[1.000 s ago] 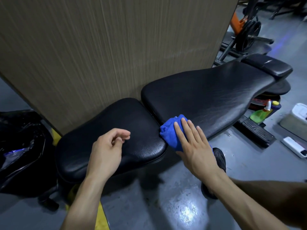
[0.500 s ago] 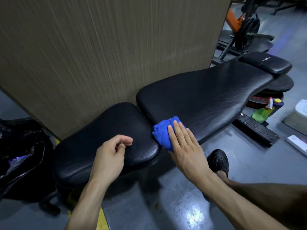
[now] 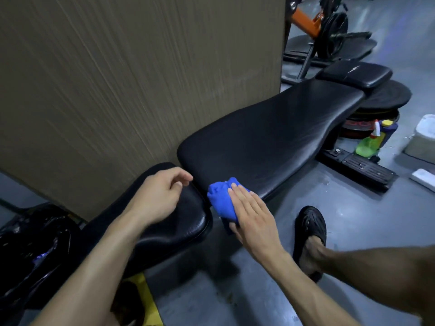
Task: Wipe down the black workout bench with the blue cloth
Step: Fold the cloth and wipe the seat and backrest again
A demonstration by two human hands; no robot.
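Note:
The black workout bench runs from lower left to upper right, with a long back pad (image 3: 270, 137) and a shorter seat pad (image 3: 179, 222). A bunched blue cloth (image 3: 220, 200) lies on the near corner of the back pad, by the gap between the pads. My right hand (image 3: 251, 212) presses flat on the cloth with straight fingers. My left hand (image 3: 160, 196) hovers over the seat pad's far end, fingers loosely curled, holding nothing.
A brown wood-grain panel (image 3: 129, 78) stands right behind the bench. A green spray bottle (image 3: 369, 143) and a white container (image 3: 423, 137) sit on the grey floor at right, near stacked weight plates (image 3: 386, 97). A black bag (image 3: 30, 243) lies at left. My shoe (image 3: 310, 224) is beside the bench.
My right hand has kept the cloth at the near corner of the back pad, sliding it slightly toward the edge. My left hand has moved up toward the gap between the pads.

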